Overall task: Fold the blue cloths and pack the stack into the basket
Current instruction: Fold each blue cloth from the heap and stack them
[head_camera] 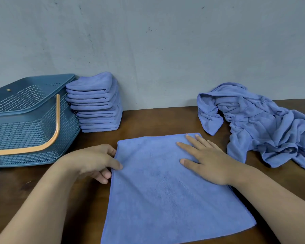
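Observation:
A blue cloth lies flat on the brown table in front of me. My left hand pinches its left edge between thumb and curled fingers. My right hand rests palm down on the cloth's upper right part, fingers straight. A stack of folded blue cloths stands at the back left against the wall. Just left of the stack sits the blue plastic basket with an orange handle lowered over its front. A heap of crumpled blue cloths lies at the right.
The brown wooden table meets a grey wall at the back. Bare table shows between the stack and the heap, and in front of the basket.

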Tool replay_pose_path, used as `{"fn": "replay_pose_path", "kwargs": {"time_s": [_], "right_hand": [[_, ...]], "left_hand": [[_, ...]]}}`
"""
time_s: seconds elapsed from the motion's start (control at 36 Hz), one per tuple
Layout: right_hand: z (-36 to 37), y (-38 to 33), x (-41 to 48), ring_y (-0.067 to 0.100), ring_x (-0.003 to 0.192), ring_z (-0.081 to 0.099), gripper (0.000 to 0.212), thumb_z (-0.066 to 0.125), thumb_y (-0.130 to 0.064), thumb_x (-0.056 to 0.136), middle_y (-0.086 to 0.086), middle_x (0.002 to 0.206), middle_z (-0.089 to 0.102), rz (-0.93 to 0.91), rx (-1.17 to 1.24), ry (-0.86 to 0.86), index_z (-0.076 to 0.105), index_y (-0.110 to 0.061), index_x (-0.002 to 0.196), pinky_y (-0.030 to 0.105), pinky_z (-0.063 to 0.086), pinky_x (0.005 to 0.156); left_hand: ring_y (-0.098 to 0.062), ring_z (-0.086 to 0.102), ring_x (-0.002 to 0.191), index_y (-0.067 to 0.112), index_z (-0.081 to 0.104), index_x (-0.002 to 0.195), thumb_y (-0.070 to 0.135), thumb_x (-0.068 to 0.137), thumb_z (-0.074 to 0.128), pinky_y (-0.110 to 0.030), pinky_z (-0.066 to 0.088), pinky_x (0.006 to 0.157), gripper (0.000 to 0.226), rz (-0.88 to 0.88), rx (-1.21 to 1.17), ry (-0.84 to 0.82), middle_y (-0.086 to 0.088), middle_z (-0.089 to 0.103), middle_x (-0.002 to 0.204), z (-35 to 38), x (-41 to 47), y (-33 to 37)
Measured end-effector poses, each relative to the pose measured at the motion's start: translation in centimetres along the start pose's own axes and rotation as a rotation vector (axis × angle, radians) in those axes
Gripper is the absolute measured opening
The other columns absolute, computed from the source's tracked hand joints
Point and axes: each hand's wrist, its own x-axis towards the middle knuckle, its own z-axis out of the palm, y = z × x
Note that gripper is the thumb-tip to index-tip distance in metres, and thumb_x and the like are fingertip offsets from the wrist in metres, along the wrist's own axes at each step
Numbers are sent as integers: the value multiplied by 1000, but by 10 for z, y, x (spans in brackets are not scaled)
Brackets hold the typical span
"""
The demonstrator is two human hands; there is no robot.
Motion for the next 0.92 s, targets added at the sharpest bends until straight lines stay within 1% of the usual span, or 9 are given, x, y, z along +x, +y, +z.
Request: {"fn": "replay_pose_path", "kwargs": {"time_s": [0.11,0.22,0.28,0.33,0.44,0.64,0.78,0.86,0.92], "right_hand": [[-3,-2,-3,10,161,-13,66,26,-78,99,-18,175,-4,-13,8,50,14,-59,161,36,-2,129],[-1,-3,-1,9,161,-5,78,16,-89,86,-20,174,6,-39,-39,156,21,-59,158,40,1,130],[0,-3,1,10,161,-11,81,15,-93,85,-20,175,-1,-29,-31,147,15,-60,159,45,1,131],[0,-3,3,11,161,-16,83,14,-96,83,-20,174,-8,9,-17,92,8,-62,159,48,-1,131],[0,0,4,9,160,-19,87,15,-99,81,-20,174,-14,46,-21,29,0,-63,159,47,-2,131],[-2,3,5,8,159,-22,94,14,-104,76,-21,172,-18,53,-24,-5,-4,-64,158,47,-6,130],[-2,3,5,6,158,-23,95,13,-105,74,-22,172,-18,56,-15,1,-3,-63,159,47,-7,130],[-2,4,5,6,158,-23,94,14,-104,76,-22,172,-19,56,-12,-4,-4,-63,159,48,-7,130],[-1,4,6,6,158,-23,95,12,-105,74,-22,172,-18,55,-12,-1,-4,-64,158,48,-7,130]], "left_hand": [[-17,60,66,18,63,114,44,92,79,-32,53,59,38,24,2,185,-4,69,95,3,8,-2],[-26,58,118,24,55,132,54,95,62,-46,50,99,49,337,439,727,1,62,132,25,30,-6],[-22,43,143,32,50,148,62,98,48,-48,37,118,57,533,554,629,10,50,153,42,39,-6],[-10,15,160,43,35,159,67,103,38,-47,12,131,61,546,597,428,21,27,169,56,46,-6],[0,-11,159,55,10,164,75,102,24,-41,-6,131,66,448,704,273,28,-3,173,58,55,-8],[5,-6,158,52,11,165,80,100,24,-44,-4,131,72,450,691,282,36,4,167,50,58,-7],[-12,50,140,34,61,142,52,104,43,-43,37,121,45,500,342,521,16,59,144,26,74,-23],[-16,58,118,32,72,116,23,100,57,-44,50,107,24,458,317,657,11,64,118,10,80,-35],[-16,59,108,35,72,100,21,95,61,-45,54,98,18,410,311,702,12,62,106,8,79,-35]]}}
